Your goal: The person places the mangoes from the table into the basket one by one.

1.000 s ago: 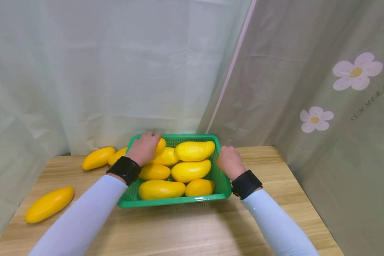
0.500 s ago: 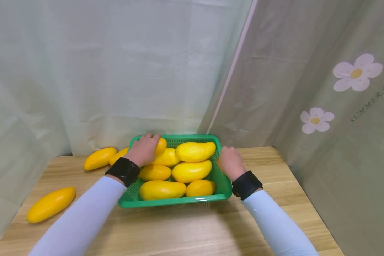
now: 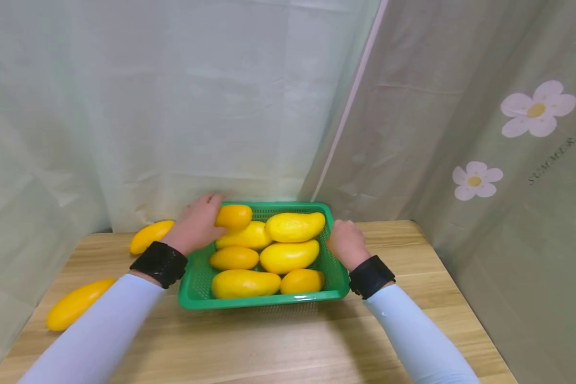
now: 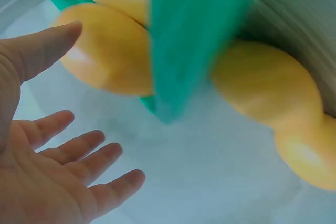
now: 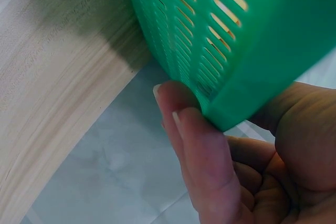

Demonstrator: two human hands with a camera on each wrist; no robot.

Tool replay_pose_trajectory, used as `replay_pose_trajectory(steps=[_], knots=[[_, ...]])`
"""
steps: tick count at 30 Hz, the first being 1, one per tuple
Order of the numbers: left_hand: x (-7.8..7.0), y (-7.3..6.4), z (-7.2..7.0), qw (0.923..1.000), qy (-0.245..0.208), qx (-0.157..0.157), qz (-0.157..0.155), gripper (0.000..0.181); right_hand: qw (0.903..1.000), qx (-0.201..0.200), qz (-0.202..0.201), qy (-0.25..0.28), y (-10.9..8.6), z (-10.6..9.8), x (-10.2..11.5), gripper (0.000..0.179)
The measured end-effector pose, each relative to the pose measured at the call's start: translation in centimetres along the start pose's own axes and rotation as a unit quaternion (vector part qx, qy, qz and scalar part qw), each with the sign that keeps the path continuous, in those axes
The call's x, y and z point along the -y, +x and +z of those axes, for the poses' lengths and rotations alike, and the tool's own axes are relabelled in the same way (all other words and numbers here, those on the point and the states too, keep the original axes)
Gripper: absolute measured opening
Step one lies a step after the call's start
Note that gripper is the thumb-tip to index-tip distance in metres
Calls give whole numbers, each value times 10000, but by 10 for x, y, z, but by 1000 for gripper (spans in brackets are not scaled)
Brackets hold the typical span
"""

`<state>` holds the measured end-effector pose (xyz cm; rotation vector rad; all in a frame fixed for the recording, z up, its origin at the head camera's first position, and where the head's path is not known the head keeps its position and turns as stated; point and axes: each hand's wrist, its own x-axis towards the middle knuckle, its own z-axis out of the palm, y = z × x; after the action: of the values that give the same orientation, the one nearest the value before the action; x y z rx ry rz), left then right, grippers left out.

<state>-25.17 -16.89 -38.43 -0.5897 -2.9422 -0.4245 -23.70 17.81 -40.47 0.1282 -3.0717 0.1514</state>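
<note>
A green plastic basket (image 3: 264,303) stands on the wooden table with several yellow mangoes in it. My left hand (image 3: 197,224) is over its back left corner, beside a mango (image 3: 235,217) that lies on top of another mango (image 3: 247,236). Seen from the left wrist, the fingers of that hand (image 4: 47,177) are spread and hold nothing, the thumb overlapping the mango (image 4: 110,51). At the basket's right side my right hand (image 3: 346,244) grips the rim. Its fingers (image 5: 207,156) press the slotted outer wall (image 5: 210,40) in the right wrist view, the thumb partly hidden behind the rim.
Outside the basket, one mango (image 3: 79,304) lies at the table's left. Another mango (image 3: 150,234) is at the back left, with a further mango beside it seen from the left wrist. A light curtain (image 3: 211,106) hangs close behind the table (image 3: 269,346).
My left hand has let go of the top mango and drawn back to the left, leaving it in the basket. My right hand keeps its place on the rim.
</note>
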Motion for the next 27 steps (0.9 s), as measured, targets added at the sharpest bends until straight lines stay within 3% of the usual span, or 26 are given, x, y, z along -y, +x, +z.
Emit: replay_pose_trajectory(steps=[5,10,15,20,27], knots=[[22,-12,-6,9987,41,-498,87,73,9999,97,60,-48,0,-2,0,13],[44,-23,-9,9954,-24,-951,-139,68,9998,125,126,-62,0,-3,-1,13],[65,-36,-8,9931,10,-1139,-280,65,10000,54,72,-14,0,-2,-1,12],[84,-48,-1,9937,122,-1035,-418,70,10000,23,24,19,-1,-3,0,11],[101,-61,10,9941,161,-515,-945,85,9999,-92,-61,-73,-2,-3,0,11]])
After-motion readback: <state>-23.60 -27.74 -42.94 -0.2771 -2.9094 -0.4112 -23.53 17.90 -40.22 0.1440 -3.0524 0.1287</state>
